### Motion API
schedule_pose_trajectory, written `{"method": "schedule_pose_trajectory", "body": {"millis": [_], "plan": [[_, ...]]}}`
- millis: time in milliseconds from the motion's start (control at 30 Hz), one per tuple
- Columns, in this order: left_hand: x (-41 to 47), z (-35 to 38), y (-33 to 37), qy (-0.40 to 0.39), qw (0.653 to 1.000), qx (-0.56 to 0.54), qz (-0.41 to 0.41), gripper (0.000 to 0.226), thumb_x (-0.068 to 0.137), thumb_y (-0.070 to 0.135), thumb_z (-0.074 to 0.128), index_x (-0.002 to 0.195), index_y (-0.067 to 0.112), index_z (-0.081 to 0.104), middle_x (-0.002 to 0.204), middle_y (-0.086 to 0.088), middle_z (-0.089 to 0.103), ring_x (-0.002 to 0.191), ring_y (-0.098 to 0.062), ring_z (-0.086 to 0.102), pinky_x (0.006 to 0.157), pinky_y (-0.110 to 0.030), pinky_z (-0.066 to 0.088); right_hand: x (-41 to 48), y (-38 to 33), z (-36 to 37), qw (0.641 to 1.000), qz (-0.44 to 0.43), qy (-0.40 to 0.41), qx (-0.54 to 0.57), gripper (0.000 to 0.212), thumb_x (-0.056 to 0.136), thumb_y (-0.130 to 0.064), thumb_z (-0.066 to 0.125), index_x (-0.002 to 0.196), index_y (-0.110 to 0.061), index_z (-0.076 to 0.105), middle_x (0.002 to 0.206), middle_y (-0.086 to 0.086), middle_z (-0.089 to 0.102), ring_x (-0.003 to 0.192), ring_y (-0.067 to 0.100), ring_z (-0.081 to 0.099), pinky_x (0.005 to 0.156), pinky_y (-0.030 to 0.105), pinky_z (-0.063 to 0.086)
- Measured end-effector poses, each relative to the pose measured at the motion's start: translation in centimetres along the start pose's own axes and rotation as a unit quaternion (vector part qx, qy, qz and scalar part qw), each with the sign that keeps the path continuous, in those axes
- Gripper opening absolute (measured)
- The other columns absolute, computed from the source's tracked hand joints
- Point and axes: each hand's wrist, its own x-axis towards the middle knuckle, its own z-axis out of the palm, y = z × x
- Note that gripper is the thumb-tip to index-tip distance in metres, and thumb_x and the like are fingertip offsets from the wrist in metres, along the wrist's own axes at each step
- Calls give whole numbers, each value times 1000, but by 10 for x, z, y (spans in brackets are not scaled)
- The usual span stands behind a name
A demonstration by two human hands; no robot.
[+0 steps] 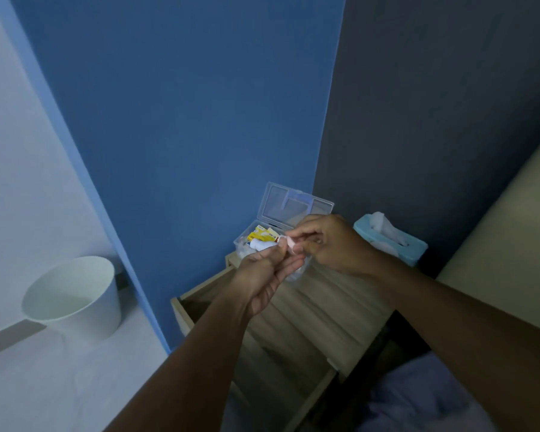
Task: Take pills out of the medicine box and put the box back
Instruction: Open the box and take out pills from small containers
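Wooden nightstand (318, 310), one open medicine box (289, 213), two hands' grip pinching one pink strip (291, 244)

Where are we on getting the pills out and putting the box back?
Done: medicine box is out on the nightstand, lid open. In hand: left hand and right hand together work a small pink strip. Left: free pills, close box, return it.

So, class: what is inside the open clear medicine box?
Inside the medicine box a yellow packet and white items show. The left hand and right hand cover its front, so the rest is hidden.
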Motion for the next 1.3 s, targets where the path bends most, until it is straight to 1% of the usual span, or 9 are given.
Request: {"method": "schedule_pose_trajectory", "body": {"millis": [233, 400, 533, 633, 700, 833, 967, 1100, 1300], "plan": [[-12, 7, -6, -5, 999, -26, -19, 26, 95, 14, 55, 96, -9, 66, 86, -21, 76, 80, -22, 76, 64, -25, 61, -21, -6, -9, 996, -12, -9, 91, 32, 80, 9, 76, 111, 3, 74, 109, 20, 72, 104, 29, 71, 95, 32, 58], [-13, 5, -9, -25, 998, -56, -12, 27, 94, 15, 56, 100, -9, 66, 93, -19, 76, 84, -22, 76, 67, -25, 61, -21, -12, -22, 979, 89, -84, 161, 47, 80, 0, 80, 123, -12, 67, 117, 2, 71, 111, 11, 68, 104, 28, 52], [-9, 4, -9, -30, 998, -52, -10, 23, 93, 12, 57, 99, -6, 70, 99, -23, 75, 91, -26, 75, 70, -26, 61, -18, -20, -22, 990, 132, 14, -42, 35, 78, -45, 81, 104, -22, 78, 94, -12, 77, 84, -3, 70, 79, 12, 53], [-7, 4, -9, -31, 999, -40, -16, 24, 92, 13, 58, 100, -7, 69, 98, -24, 75, 92, -27, 75, 71, -27, 61, -17, -19, -17, 989, 84, 40, -112, 25, 81, -44, 78, 82, -19, 82, 73, -3, 78, 73, 9, 72, 67, 24, 54], [-6, 3, -10, -24, 999, -33, -16, 26, 92, 15, 59, 98, -9, 67, 94, -23, 76, 89, -25, 75, 70, -26, 61, -16, -19, -19, 996, 81, -8, -46, 17, 82, -27, 80, 96, -19, 81, 86, -6, 80, 85, 9, 75, 77, 26, 58], [-3, 1, -10, -16, 999, -48, -13, 31, 91, 15, 60, 106, -12, 65, 98, -23, 75, 90, -24, 75, 69, -25, 60, -14, -18, -19, 994, 95, -61, -3, 52, 84, -30, 78, 133, -24, 62, 125, -11, 68, 113, 2, 63, 83, 16, 51], [-2, 3, -14, -21, 998, -55, -9, 26, 94, 12, 56, 102, -11, 65, 100, -26, 72, 90, -27, 75, 71, -28, 61, -11, -20, -16, 985, 130, -4, -117, 45, 70, -66, 72, 94, -28, 79, 78, -16, 76, 71, -12, 65, 65, 11, 47], [-2, 1, -19, -16, 998, -58, -11, 33, 95, 16, 55, 111, -12, 61, 108, -25, 70, 93, -25, 74, 76, -28, 61, -11, -19, -19, 989, 99, -47, -99, 24, 78, -38, 80, 98, -25, 80, 80, -13, 77, 76, -5, 69, 79, 21, 60], [-1, -4, -29, -16, 996, -89, -16, 29, 98, 15, 49, 113, -8, 60, 115, -26, 67, 97, -29, 72, 78, -31, 62, -10, -14, -18, 997, 73, -8, -33, 35, 84, 1, 73, 116, -12, 73, 99, 1, 73, 96, 18, 71, 91, 34, 59]]}}
